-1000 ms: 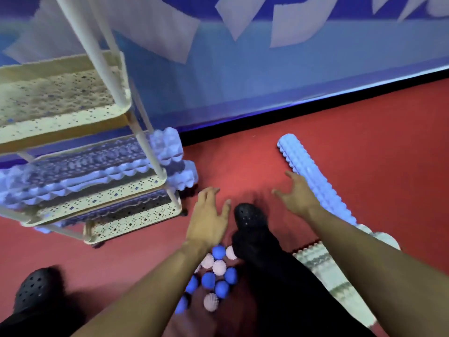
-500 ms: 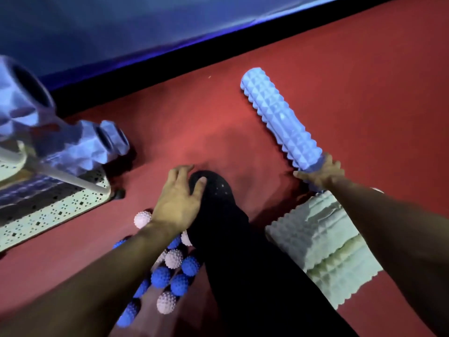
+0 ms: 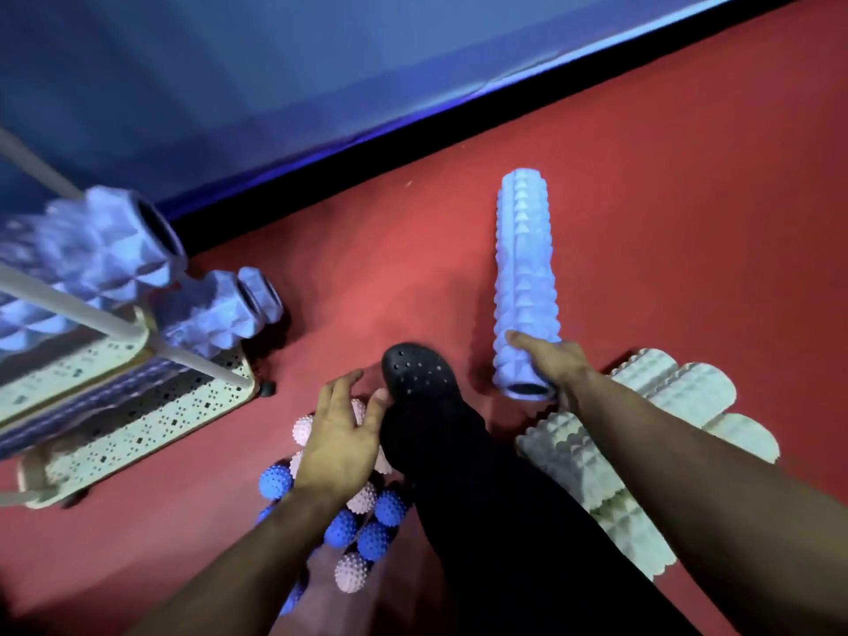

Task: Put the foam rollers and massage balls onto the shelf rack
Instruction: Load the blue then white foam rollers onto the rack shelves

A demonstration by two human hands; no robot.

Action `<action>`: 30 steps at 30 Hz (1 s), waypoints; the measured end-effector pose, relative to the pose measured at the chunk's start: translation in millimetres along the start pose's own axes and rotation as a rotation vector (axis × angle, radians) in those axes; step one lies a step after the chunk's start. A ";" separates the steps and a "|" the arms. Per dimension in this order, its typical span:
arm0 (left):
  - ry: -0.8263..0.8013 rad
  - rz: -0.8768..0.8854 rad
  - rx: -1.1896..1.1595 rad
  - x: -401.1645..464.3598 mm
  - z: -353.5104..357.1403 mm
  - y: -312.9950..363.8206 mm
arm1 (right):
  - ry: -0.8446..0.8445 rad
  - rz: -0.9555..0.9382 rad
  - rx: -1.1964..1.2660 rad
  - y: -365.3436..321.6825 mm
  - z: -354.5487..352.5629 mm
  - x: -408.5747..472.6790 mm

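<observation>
A light blue knobbly foam roller lies on the red floor, and my right hand grips its near end. My left hand hovers with fingers spread over a pile of spiky blue massage balls and pink massage balls. Two pale green foam rollers lie side by side under my right forearm. The cream perforated shelf rack stands at the left with purple foam rollers on its tiers.
My leg in black trousers and a black clog stretches out between my hands. A blue wall with a black base strip runs along the back. Red floor spreads to the right.
My right hand has closed round the blue roller's near end and swung it to point away from me. My left hand has dropped onto the balls. The view tilted down.
</observation>
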State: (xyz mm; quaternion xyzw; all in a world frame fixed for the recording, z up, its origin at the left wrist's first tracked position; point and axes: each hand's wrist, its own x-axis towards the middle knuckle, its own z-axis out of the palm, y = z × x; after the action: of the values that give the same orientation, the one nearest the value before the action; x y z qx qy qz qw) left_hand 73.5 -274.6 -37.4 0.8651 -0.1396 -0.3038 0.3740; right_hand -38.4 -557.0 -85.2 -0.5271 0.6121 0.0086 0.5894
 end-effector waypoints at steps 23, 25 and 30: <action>0.335 0.066 -1.013 -358.8 -237.2 98.3 | -0.845 -0.384 0.372 -27.2 98.7 -557.6; 0.420 0.075 -0.997 -380.9 -256.8 80.3 | -0.837 -0.421 0.398 -25.0 100.2 -580.0; 0.524 0.139 -0.870 -423.8 -304.4 27.4 | -0.788 -0.403 0.542 -41.8 76.8 -601.8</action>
State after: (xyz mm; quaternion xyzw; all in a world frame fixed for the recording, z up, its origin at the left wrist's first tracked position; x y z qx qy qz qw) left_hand -64.2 76.6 324.2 0.6652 0.0411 -0.0810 0.7411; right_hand -107.1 -144.8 356.6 -0.4197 0.2106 -0.0660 0.8804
